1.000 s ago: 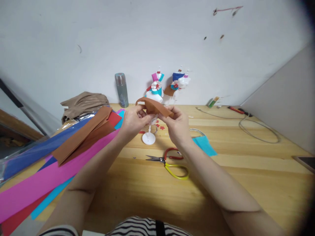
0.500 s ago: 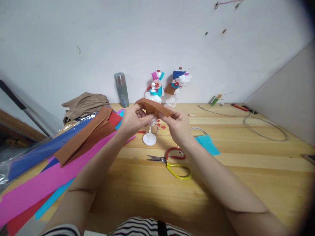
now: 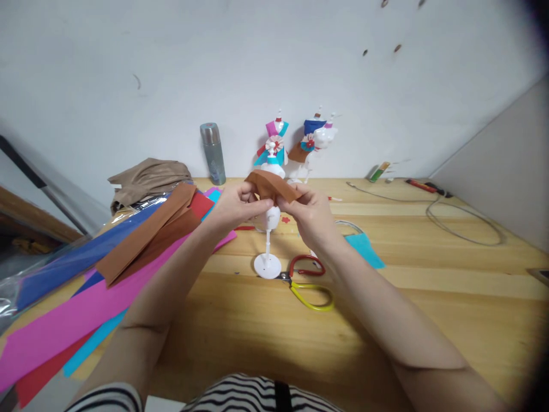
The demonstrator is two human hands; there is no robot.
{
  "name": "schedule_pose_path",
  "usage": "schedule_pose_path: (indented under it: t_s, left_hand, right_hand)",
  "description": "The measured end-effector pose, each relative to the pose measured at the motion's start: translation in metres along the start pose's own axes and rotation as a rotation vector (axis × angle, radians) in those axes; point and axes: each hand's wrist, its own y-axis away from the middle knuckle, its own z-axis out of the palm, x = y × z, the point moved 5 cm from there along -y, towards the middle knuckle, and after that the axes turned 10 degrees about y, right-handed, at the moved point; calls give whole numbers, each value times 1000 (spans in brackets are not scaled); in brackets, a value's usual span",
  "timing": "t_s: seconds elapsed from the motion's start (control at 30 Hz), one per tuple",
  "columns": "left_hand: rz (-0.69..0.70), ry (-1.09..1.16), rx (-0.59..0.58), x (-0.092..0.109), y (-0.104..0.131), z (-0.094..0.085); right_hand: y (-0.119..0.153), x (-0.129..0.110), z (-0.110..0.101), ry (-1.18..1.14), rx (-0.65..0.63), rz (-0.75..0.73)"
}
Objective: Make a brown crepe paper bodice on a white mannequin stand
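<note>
Head — left hand [image 3: 240, 205], right hand [image 3: 316, 214]: closed grip on brown strip [image 3: 271, 182] at white mannequin [image 3: 271, 220].

Yellowish planked wooden tabletop [image 3: 412, 320], spread out below the fingers [image 3: 257, 207].
Left of the fingers lies a pile of flat brown, blue, magenta, red and turquoise fabric strips [image 3: 146, 237]; beyond them on that side stands a grey-green cylindrical flask with a metallic cap [image 3: 213, 157]. A small red flower-shaped cutout [image 3: 285, 220] shows just beneath the fingers. Nearer the wearer are metal scissors with red and yellow loop handles [image 3: 293, 284]; right of the fingers, a turquoise four-sided fabric piece [image 3: 365, 250] and, farther right, a thin grey looped cable [image 3: 434, 201].
</note>
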Motion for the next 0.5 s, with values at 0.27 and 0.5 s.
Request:
schedule_pose_path:
  t_s: [0.27, 0.5]
  left_hand:
    - [25, -27, -24, -2, -2, 0]
    - [79, -147, -1, -4, -5, -4]
  right_hand:
    - [1, 3, -1, 30, -17, -33]
    - [-1, 19, 6, -68, -66, 90]
